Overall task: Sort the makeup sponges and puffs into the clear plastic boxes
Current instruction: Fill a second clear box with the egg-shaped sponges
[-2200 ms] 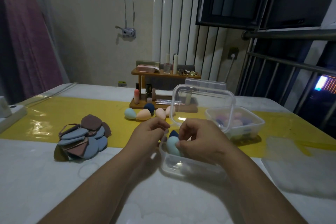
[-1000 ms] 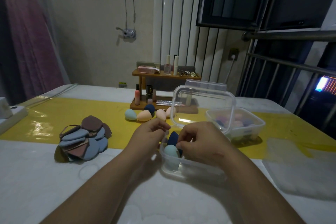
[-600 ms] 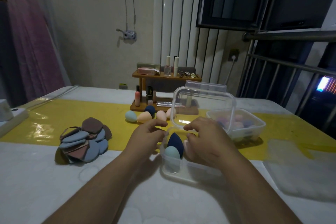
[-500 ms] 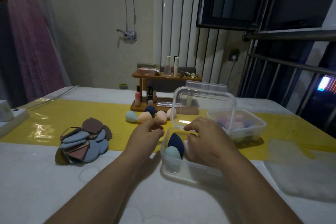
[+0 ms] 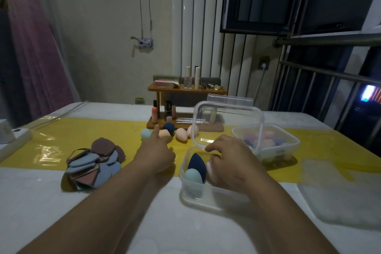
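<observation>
Head view: your left hand (image 5: 156,153) is reaching over the counter (image 5: 51,208), forefinger extended, grip open and empty, fingertip just short of the loose sponges (image 5: 165,133). Your right hand (image 5: 231,163) is resting inside the near clear box (image 5: 206,198), fingers curled; whether that grip is holding the pale pink sponge (image 5: 209,168) under it cannot be told. Just left of it, navy (image 5: 196,164) and teal (image 5: 192,176) sponges are standing upright. Puffs (image 5: 93,164) are lying well left of your left grip.

A pile of puffs (image 5: 93,164) is lying toward the table's (image 5: 41,208) left edge, loose sponges (image 5: 169,133) are sitting behind centre, and two boxes (image 5: 212,194) are standing right of them, holding sponges.
</observation>
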